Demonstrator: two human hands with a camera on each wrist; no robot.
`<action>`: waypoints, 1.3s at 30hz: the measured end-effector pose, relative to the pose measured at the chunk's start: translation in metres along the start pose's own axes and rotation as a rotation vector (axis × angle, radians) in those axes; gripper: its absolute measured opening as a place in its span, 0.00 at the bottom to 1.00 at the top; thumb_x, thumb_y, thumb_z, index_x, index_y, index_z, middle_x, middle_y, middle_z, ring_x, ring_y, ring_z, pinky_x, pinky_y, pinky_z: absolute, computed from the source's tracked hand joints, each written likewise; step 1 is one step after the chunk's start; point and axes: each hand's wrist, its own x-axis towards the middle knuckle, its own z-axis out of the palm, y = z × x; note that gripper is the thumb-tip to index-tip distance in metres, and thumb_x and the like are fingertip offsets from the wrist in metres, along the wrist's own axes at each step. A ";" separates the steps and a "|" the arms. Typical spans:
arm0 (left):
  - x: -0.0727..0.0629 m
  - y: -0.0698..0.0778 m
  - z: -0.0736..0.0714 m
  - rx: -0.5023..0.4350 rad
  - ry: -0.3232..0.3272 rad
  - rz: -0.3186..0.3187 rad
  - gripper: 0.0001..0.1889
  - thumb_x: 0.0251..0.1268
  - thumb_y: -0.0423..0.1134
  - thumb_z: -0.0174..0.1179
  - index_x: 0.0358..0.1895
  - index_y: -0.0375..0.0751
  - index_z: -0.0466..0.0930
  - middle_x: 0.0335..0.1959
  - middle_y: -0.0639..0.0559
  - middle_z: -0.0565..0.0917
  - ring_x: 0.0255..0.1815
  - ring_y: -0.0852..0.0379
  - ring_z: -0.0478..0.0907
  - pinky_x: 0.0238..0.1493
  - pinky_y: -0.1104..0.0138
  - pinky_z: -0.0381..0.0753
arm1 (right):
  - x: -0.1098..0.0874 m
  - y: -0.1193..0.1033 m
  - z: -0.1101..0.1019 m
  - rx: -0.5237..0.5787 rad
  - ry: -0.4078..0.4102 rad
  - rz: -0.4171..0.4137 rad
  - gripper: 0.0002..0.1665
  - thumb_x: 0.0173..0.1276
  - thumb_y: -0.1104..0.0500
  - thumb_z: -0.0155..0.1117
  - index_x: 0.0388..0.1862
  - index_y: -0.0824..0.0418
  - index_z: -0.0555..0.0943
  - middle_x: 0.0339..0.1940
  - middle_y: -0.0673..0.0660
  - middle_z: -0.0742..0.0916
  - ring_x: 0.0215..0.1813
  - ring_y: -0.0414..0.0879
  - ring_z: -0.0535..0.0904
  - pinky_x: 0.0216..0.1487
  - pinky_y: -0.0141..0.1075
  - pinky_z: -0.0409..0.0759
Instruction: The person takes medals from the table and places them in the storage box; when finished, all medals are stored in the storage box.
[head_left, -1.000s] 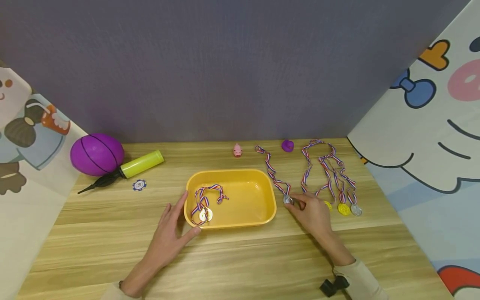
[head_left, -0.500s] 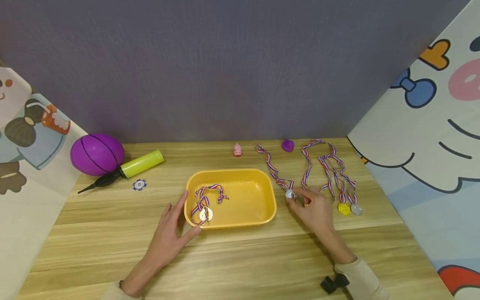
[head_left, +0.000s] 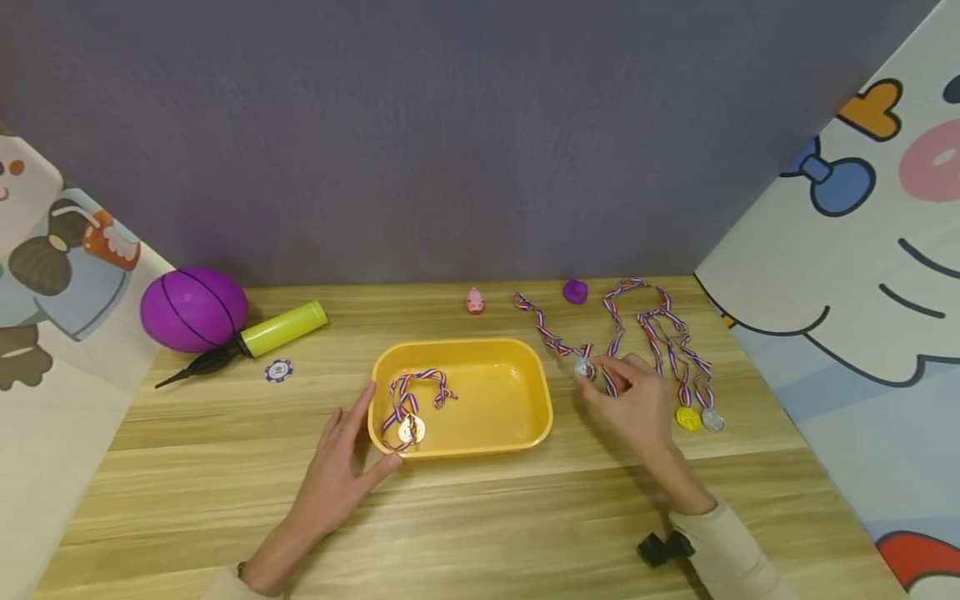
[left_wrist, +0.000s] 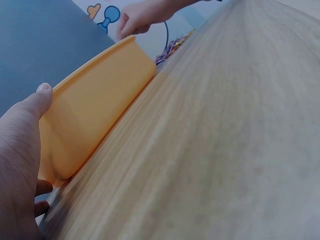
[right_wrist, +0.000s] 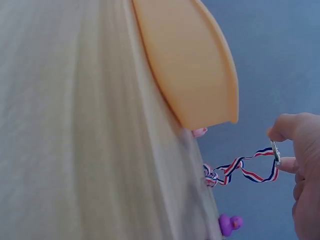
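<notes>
My left hand [head_left: 337, 467] rests at the left front corner of a yellow plastic basin [head_left: 491, 408], fingers along its left end and thumb [left_wrist: 44, 95] at the front rim. Inside the basin lies a gold medal [head_left: 412, 428] with a striped ribbon bunched around it. To the basin's right, my right hand [head_left: 630, 408] pinches a silver medal [head_left: 585, 368] between thumb and fingertips. Its red, white and blue ribbon [right_wrist: 252, 175] hangs from the raised medal and trails back over the table. Behind the right hand, part of another ribbon is hidden.
Right of that hand lie a gold medal [head_left: 687, 418] and a silver medal [head_left: 713, 419] with tangled ribbons. A pink pig toy [head_left: 475, 301] and purple duck [head_left: 575, 291] stand near the back wall. At left are a purple ball [head_left: 194, 309], yellow pump [head_left: 285, 328] and poker chip [head_left: 278, 370].
My right hand has lifted the silver medal and moved it slightly back and to the right, drawing its ribbon along. My left hand and the basin have stayed put.
</notes>
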 end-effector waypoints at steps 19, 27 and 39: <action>0.001 -0.001 0.001 -0.003 0.000 0.005 0.55 0.73 0.59 0.72 0.94 0.66 0.45 0.89 0.39 0.62 0.86 0.16 0.49 0.81 0.19 0.48 | 0.017 -0.039 0.016 0.136 0.026 -0.066 0.15 0.53 0.60 0.88 0.40 0.64 0.96 0.18 0.55 0.74 0.26 0.37 0.62 0.27 0.24 0.58; 0.000 0.000 0.001 0.007 -0.010 -0.019 0.55 0.74 0.60 0.71 0.94 0.67 0.44 0.89 0.39 0.61 0.86 0.14 0.47 0.76 0.15 0.50 | 0.012 -0.056 0.025 0.105 -0.039 -0.086 0.15 0.54 0.57 0.89 0.40 0.60 0.97 0.18 0.56 0.74 0.25 0.37 0.62 0.25 0.27 0.59; -0.001 0.001 -0.001 0.009 -0.010 -0.026 0.55 0.74 0.59 0.72 0.94 0.68 0.43 0.89 0.38 0.62 0.86 0.14 0.47 0.75 0.15 0.51 | 0.002 -0.087 0.046 0.137 -0.129 -0.170 0.18 0.52 0.54 0.91 0.40 0.59 0.96 0.20 0.49 0.73 0.25 0.33 0.61 0.23 0.23 0.56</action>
